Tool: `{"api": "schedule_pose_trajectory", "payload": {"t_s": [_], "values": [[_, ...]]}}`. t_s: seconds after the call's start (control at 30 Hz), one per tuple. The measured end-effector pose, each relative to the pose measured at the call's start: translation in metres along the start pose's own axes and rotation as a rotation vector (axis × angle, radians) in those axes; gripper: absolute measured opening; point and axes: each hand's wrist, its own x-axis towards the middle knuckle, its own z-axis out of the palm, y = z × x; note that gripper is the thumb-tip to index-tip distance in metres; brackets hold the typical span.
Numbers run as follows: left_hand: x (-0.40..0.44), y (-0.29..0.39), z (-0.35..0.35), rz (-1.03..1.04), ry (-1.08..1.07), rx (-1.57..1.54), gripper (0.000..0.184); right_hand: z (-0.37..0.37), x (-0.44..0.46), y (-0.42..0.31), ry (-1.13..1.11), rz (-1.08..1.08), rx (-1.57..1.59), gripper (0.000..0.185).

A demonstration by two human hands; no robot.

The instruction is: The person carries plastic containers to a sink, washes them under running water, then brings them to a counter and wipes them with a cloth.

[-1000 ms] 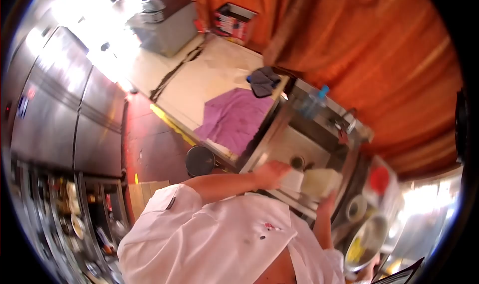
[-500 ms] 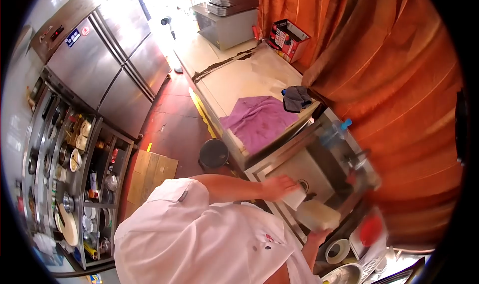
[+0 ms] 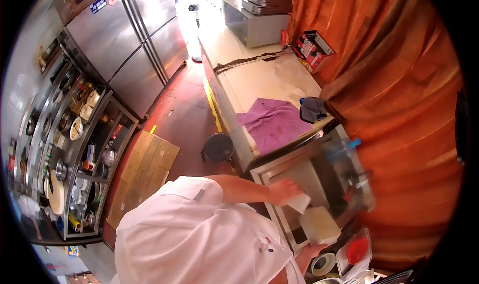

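Observation:
In the head view, my left hand is closed on a small white block above the steel sink. I cannot make out what kind of thing the block is. Just below it, my right hand holds a pale, yellowish rectangular box by its near side. The box is tilted over the sink's near end, and the white block is close to its upper edge. Some of my right fingers are hidden behind the box. A blurred faucet stands at the sink's far side.
A white bowl and a red dish on a tray sit right of my right hand. A purple cloth and a grey cloth lie on the counter. A black round stool and flattened cardboard are on the floor.
The view has turned, so the counter and shelves appear shifted. Both hands stay over the sink with the block and box. The box appears sharper and slightly lower.

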Motion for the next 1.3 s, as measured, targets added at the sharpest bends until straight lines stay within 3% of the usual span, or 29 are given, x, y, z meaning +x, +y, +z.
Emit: {"api": "schedule_pose_trajectory", "payload": {"t_s": [0.03,0.13,0.23,0.4,0.5,0.53,0.57,0.63,0.7,0.73,0.77,0.8,0.83,0.87,1.0,1.07,1.1,1.17,1.23,1.3], "values": [[-0.004,-0.006,0.01,-0.005,0.039,-0.034,0.066,-0.002,-0.003,-0.002,0.027,-0.083,-0.267,0.071],[-0.023,-0.016,-0.003,0.02,0.039,0.024,0.069,0.004,0.003,-0.014,-0.007,-0.047,-0.183,0.066],[-0.044,-0.02,-0.045,-0.089,0.13,-0.123,0.077,0.049,-0.027,-0.044,0.086,-0.392,-0.413,0.061],[-0.117,-0.046,-0.123,-0.662,0.586,-0.604,0.077,0.203,-0.122,-0.101,0.06,-1.041,-0.429,0.054],[-0.209,-0.091,-0.166,-0.898,0.802,-0.933,0.067,0.314,-0.194,-0.1,-0.142,-1.201,-0.333,0.049],[-0.249,-0.106,-0.17,-0.991,0.943,-0.904,0.053,0.352,-0.219,-0.086,-0.238,-1.23,-0.329,0.048],[-0.302,-0.13,-0.168,-1.054,0.888,-0.751,0.048,0.388,-0.241,-0.067,-0.356,-1.257,-0.345,0.047],[-0.406,-0.147,-0.186,-1.207,1.111,-0.955,0.038,0.453,-0.27,-0.013,-0.504,-1.772,-0.602,0.058],[-0.51,-0.118,-0.247,-1.519,1.119,-0.939,0.043,0.508,-0.399,0.045,-0.877,-1.183,-0.701,0.047],[-0.571,-0.129,-0.225,-1.434,1.199,-0.936,0.041,0.533,-0.419,0.085,-1.078,-1.22,-0.774,0.04],[-0.627,-0.131,-0.209,-1.477,1.245,-0.753,0.038,0.551,-0.451,0.126,-1.211,-1.213,-0.84,0.04],[-0.672,-0.104,-0.233,-1.63,1.193,-0.882,0.039,0.57,-0.483,0.168,-1.346,-1.197,-0.903,0.04],[-0.704,-0.071,-0.255,-1.641,1.352,-1.0,0.042,0.584,-0.539,0.203,-1.416,-1.142,-0.965,0.051],[-0.751,-0.064,-0.225,-1.727,1.518,-0.953,0.044,0.591,-0.589,0.233,-1.544,-1.033,-1.047,0.048],[-0.889,0.029,-0.194,-1.94,1.944,-0.974,0.042,0.569,-0.783,0.352,-1.993,-0.834,-1.045,0.026],[-0.931,0.081,-0.182,-2.006,2.253,-0.954,0.041,0.563,-0.872,0.398,-2.315,-0.555,-1.062,0.019],[-0.942,0.107,-0.188,-1.931,2.433,-0.87,0.04,0.562,-0.897,0.434,-2.436,-0.403,-1.052,0.017],[-0.966,0.148,-0.197,-1.827,2.728,-0.731,0.038,0.55,-0.977,0.478,-2.565,-0.412,-1.182,0.018],[-0.99,0.177,-0.202,-1.775,2.974,-0.623,0.035,0.537,-1.055,0.509,-2.674,-0.253,-1.252,0.021],[-1.011,0.193,-0.224,-1.737,3.098,-0.446,0.035,0.527,-1.115,0.558,-2.826,-0.33,-1.221,0.027]]}}
